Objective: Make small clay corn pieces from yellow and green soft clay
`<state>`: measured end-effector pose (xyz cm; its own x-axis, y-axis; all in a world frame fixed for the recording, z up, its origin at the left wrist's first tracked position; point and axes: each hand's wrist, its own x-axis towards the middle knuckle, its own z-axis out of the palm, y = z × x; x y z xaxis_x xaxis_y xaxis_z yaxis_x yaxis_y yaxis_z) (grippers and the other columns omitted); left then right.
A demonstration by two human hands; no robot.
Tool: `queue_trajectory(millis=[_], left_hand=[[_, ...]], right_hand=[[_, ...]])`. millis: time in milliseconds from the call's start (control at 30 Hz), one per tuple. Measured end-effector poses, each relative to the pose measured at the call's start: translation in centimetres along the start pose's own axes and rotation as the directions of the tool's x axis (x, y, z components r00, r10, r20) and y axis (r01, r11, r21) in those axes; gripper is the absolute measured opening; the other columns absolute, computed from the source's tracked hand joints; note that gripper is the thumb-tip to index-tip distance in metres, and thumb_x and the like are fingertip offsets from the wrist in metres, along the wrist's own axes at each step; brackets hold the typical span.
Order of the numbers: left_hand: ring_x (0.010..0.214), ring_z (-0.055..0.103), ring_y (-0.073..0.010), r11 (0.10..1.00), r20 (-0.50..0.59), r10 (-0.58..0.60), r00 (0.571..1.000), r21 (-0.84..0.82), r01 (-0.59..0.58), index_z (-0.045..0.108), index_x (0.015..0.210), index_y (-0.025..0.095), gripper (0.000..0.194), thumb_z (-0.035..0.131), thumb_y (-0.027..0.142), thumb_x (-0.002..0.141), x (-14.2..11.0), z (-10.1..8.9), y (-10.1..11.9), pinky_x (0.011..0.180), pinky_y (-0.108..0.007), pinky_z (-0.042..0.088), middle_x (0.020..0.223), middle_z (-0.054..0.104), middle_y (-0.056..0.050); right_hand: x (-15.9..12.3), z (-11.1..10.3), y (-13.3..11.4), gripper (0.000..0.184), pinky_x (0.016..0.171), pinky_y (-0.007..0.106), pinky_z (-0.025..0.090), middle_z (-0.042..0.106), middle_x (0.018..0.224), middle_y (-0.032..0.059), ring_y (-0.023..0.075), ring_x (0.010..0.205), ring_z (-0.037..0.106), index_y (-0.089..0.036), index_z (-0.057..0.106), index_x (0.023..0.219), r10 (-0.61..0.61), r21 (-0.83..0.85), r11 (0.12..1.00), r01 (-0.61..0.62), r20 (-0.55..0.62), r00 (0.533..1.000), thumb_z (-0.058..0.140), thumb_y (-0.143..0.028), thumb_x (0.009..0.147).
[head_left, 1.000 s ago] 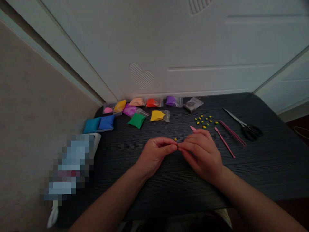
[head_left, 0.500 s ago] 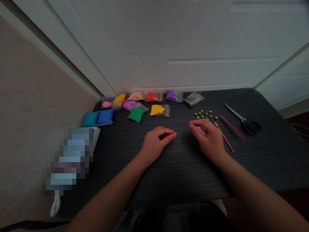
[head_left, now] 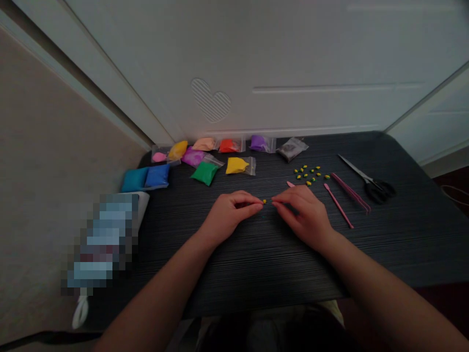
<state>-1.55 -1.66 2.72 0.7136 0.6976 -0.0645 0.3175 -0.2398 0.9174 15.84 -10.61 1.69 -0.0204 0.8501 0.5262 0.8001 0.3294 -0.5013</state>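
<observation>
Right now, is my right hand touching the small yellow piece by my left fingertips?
Apart. In the head view, dark tabletop shows between your right hand and the small yellow piece.

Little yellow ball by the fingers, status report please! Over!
Left hand: at the yellow ball, grip unclear. Right hand: just apart from it. Pink tool: partly hidden by right hand.

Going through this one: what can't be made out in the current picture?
All in the head view:
- Pink, pointed tool: mostly covered by the bare right hand.
- Small, round yellow piece: too small to tell whether the bare left hand touches it.
- Tiny yellow-and-green pieces: too small for surface detail.
- White-edged, bluish object: pixelation hides its face.
</observation>
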Motion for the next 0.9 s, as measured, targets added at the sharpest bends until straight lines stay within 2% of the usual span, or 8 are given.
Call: queue_trajectory(millis=[233,467,900], left_hand=[[0.079,0.056,-0.0148,0.982,0.01,-0.069,0.998,-0.176,0.069,0.066,0.08,0.018,0.019,0.059,0.033,0.071,-0.19,0.62,0.1,0.072,-0.025,0.041,0.083,0.063,-0.001],[0.076,0.056,-0.015,0.981,-0.007,-0.077,0.997,-0.176,0.075,0.066,0.076,0.018,0.017,0.059,0.032,0.071,-0.29,0.82,0.09,0.072,-0.026,0.04,0.078,0.063,-0.001],[0.072,0.055,-0.0137,0.966,0.012,-0.113,0.994,-0.232,0.113,0.064,0.076,0.017,0.018,0.058,0.034,0.071,-0.29,0.94,0.11,0.069,-0.025,0.04,0.076,0.063,0.0]], right_hand=[[-0.16,0.55,-0.13,0.015,0.077,0.033,0.04,0.063,0.082,0.0022,0.0143,0.078,0.055,-0.02,0.059,0.09,-0.104,-0.039,0.994,0.105,0.04,0.994,0.054,-0.02,0.076],[-0.24,0.7,-0.37,0.016,0.077,0.034,0.04,0.063,0.081,0.0022,0.0148,0.078,0.055,-0.021,0.059,0.092,-0.099,-0.03,0.994,0.101,0.068,0.993,0.052,-0.02,0.077],[-0.18,0.72,-0.49,0.017,0.075,0.034,0.042,0.063,0.084,0.0032,0.0154,0.079,0.055,-0.02,0.059,0.093,-0.109,-0.006,0.994,0.109,0.045,0.993,0.052,-0.02,0.077]])
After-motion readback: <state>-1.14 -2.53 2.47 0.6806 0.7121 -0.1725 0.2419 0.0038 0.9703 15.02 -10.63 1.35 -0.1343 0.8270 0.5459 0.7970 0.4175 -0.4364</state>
